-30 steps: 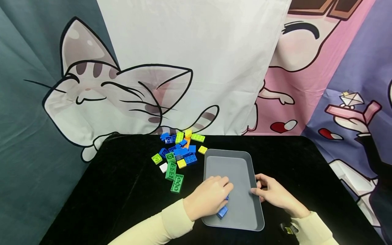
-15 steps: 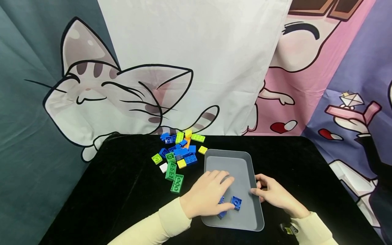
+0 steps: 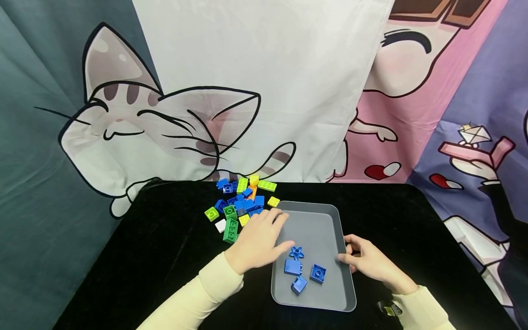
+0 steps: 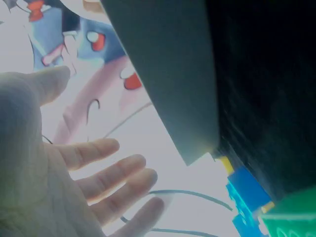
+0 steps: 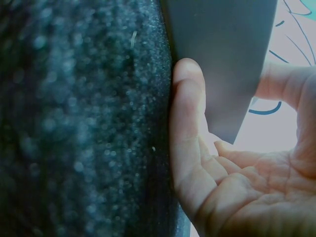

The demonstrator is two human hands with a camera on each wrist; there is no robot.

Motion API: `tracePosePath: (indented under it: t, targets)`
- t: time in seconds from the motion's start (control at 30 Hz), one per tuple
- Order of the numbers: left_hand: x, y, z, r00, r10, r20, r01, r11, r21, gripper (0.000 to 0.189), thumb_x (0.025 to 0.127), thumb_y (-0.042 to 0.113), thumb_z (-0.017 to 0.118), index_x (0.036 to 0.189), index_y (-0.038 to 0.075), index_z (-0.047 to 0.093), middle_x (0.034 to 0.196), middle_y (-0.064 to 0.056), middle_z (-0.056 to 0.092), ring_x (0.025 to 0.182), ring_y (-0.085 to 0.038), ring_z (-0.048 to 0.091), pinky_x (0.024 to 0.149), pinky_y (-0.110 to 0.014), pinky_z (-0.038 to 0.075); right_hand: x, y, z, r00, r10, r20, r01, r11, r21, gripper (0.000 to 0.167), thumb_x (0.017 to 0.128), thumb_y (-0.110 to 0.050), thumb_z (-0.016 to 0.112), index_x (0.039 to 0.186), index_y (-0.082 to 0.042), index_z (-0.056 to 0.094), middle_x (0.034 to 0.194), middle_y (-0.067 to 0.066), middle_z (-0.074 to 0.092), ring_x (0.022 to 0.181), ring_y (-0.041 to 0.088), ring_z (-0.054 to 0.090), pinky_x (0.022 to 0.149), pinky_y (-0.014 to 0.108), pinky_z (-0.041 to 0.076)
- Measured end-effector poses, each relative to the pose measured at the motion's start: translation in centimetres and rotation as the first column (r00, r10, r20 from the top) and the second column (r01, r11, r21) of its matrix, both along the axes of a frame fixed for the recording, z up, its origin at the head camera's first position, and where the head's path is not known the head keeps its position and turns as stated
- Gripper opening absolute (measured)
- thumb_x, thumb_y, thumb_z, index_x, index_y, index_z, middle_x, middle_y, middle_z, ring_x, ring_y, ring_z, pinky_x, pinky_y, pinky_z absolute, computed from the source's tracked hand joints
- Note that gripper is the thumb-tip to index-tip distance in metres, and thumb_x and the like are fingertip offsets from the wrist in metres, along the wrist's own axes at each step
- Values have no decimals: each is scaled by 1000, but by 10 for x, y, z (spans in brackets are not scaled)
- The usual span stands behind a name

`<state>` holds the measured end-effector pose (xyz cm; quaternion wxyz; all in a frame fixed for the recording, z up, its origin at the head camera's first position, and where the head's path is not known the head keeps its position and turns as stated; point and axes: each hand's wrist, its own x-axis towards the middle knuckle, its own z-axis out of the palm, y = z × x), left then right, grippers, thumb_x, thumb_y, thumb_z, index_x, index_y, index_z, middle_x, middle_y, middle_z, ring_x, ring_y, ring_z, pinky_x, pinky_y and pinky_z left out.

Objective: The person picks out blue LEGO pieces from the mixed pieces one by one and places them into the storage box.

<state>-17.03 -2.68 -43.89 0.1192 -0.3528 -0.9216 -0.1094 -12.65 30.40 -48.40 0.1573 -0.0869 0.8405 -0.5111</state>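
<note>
Four blue pieces (image 3: pixel 293 266) now fully visible, left hand (image 3: pixel 257 240) relaxed, empty, right hand (image 3: pixel 368 260) in a pinch on the tray (image 3: pixel 315 224).

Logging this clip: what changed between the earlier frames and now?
The left hand has opened and moved off the blue pieces toward the brick pile, leaving four visible in the tray. The right hand still holds the tray's right rim; the tray stayed put.
</note>
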Motion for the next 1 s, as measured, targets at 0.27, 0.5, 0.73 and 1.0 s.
tracePosePath:
  t: [0.27,0.5,0.73,1.0]
  targets:
    - [-20,-12,-10,993,115,36,-113,993,-36,59,101,50,58,145,10,56,136,-10,63,114,-28,64,92,-43,57,0,-1,1,1000,-1,3,1,1000,2,41,98,-15,71,128,7,53,86,8,53,76,17,72,63,34,63]
    - [-33,-21,-19,981,185,52,-180,979,-92,51,100,35,56,143,7,55,135,-13,62,113,-31,63,91,-46,56,0,-1,2,1000,-5,9,5,1000,-5,42,98,-14,70,129,8,52,86,8,52,77,18,73,64,34,63]
    - [-38,-24,-23,971,231,55,-219,962,-161,46,96,29,65,136,5,59,131,-15,61,112,-33,61,90,-48,56,1,-1,1,1000,-5,4,5,1000,3,42,98,-15,71,128,7,53,86,8,52,74,17,72,63,33,62]
    - [-47,-22,-30,976,209,-69,-218,958,-189,42,89,20,77,127,8,62,118,-14,63,98,-29,61,74,-38,57,1,-1,2,1000,0,0,0,1000,-6,42,98,-14,70,129,8,53,86,8,53,75,17,72,63,34,63]
